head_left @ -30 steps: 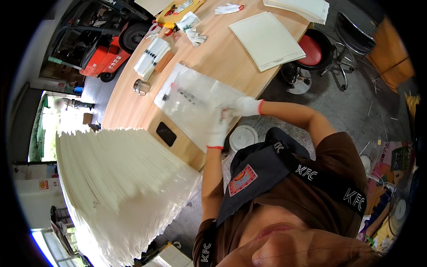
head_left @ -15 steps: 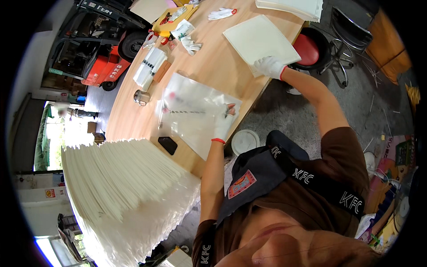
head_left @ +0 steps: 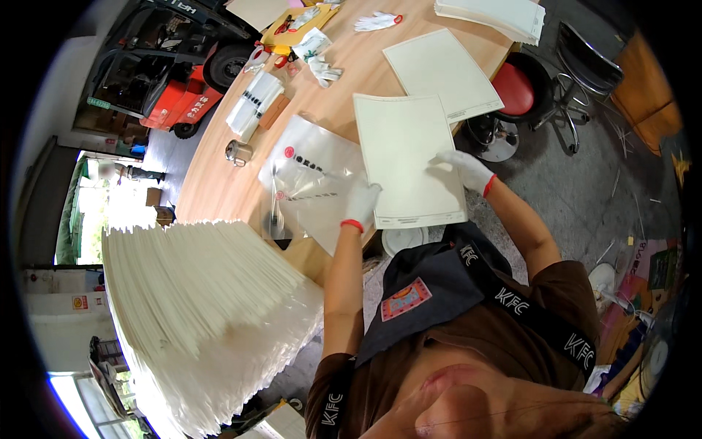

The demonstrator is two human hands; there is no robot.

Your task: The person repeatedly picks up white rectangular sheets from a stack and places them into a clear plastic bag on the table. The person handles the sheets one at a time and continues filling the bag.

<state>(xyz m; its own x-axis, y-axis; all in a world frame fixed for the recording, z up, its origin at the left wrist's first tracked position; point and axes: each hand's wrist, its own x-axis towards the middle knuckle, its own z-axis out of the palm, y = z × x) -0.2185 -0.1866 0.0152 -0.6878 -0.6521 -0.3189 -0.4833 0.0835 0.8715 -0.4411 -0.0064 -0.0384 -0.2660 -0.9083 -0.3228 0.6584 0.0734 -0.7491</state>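
My right hand (head_left: 468, 173), in a white glove with a red cuff, grips the right edge of a cream paper sheet (head_left: 406, 150). This sheet is raised over the table's near edge, its lower end toward my body. Against its lower left edge is my gloved left hand (head_left: 360, 201), closed at the right side of a clear plastic bag (head_left: 314, 164) with red and black print. Some of the left fingers are hidden by the film and the sheet. Another cream sheet (head_left: 446, 73) lies on the table behind the raised one, partly covered by it.
A tall stack of cream sheets with clear wrapping (head_left: 212, 307) stands at my left. On the wooden table (head_left: 212, 190) are a metal cup (head_left: 238, 152), spare gloves (head_left: 378, 22) and more paper (head_left: 493, 16). A red stool (head_left: 512, 89) stands at the right, a forklift (head_left: 179, 102) far left.
My right hand has drawn a sheet off the pile toward me and left, beside the bag. My left hand has shifted slightly left, and the bag's right part is now behind the sheet.
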